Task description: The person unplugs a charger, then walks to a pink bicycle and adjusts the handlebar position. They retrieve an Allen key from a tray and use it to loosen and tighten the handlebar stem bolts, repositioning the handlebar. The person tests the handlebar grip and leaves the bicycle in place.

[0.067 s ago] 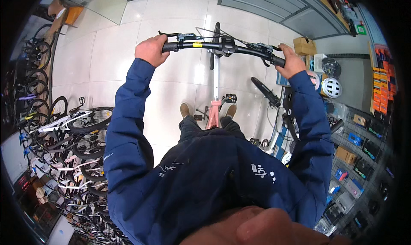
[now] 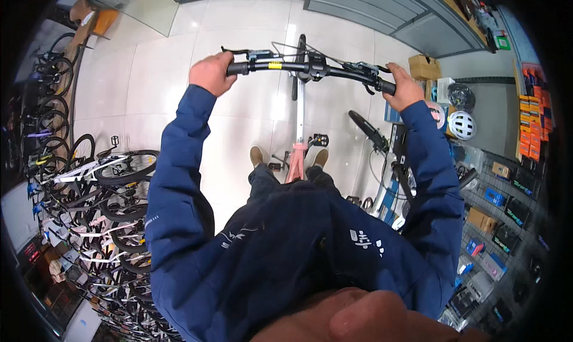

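Observation:
A black bicycle handlebar (image 2: pixel 292 67) spans the upper middle of the view. Its left end is wrapped by my left hand (image 2: pixel 210 74), and my right hand (image 2: pixel 406 86) is closed round the right grip. Brake levers and thin cables run along the bar's far side. From the stem, the white and pink frame (image 2: pixel 300 118) comes back between my legs. The front wheel (image 2: pixel 302 43) is partly hidden behind the bar. A black pedal (image 2: pixel 320 140) shows beside the frame, near my right shoe.
Many bicycles (image 2: pixel 122 169) stand packed along the left. On the right, another bicycle's wheel (image 2: pixel 369 130) is close to my right arm. Beyond it are a white helmet (image 2: pixel 462 125), a cardboard box (image 2: pixel 424 67) and a rack of boxed parts (image 2: pixel 481 219). Grey cabinets (image 2: pixel 367 10) line the far side.
The handlebar and my hands appear very slightly nearer to me. Both hands keep their hold on the grips.

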{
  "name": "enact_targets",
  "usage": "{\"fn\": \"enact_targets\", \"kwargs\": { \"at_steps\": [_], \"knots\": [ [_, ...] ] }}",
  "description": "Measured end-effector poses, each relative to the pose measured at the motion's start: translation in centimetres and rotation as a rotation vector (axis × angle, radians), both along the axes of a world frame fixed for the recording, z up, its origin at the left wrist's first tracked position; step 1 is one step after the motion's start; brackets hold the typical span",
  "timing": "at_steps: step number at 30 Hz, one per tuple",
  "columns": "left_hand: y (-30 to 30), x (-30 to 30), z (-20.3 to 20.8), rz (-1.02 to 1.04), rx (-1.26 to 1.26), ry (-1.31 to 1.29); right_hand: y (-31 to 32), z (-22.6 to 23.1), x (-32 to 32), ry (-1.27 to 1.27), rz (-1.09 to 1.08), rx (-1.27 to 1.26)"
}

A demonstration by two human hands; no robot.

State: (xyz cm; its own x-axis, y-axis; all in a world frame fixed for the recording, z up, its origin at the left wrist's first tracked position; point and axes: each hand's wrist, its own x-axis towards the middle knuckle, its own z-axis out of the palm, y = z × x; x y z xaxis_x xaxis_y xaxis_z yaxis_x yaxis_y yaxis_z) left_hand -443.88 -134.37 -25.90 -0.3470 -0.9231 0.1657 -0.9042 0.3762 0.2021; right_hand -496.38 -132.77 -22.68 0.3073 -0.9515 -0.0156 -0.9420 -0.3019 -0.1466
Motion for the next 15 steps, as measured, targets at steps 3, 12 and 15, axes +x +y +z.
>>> {"fn": "enact_targets", "kwargs": {
  "at_steps": [3,12,15],
  "knots": [
    [0.9,-2.5,0.9,0.094,0.005,-0.073,0.0,-1.5,-1.9,-0.039,0.062,-0.017],
    [0.7,-6.0,2.3,-0.004,0.058,-0.154,-0.7,-3.6,-4.6,-0.005,0.079,-0.154],
    [0.8,-6.6,2.7,0.041,0.086,-0.163,-0.5,-4.1,-4.6,-0.058,0.016,-0.108]
  ]
}}
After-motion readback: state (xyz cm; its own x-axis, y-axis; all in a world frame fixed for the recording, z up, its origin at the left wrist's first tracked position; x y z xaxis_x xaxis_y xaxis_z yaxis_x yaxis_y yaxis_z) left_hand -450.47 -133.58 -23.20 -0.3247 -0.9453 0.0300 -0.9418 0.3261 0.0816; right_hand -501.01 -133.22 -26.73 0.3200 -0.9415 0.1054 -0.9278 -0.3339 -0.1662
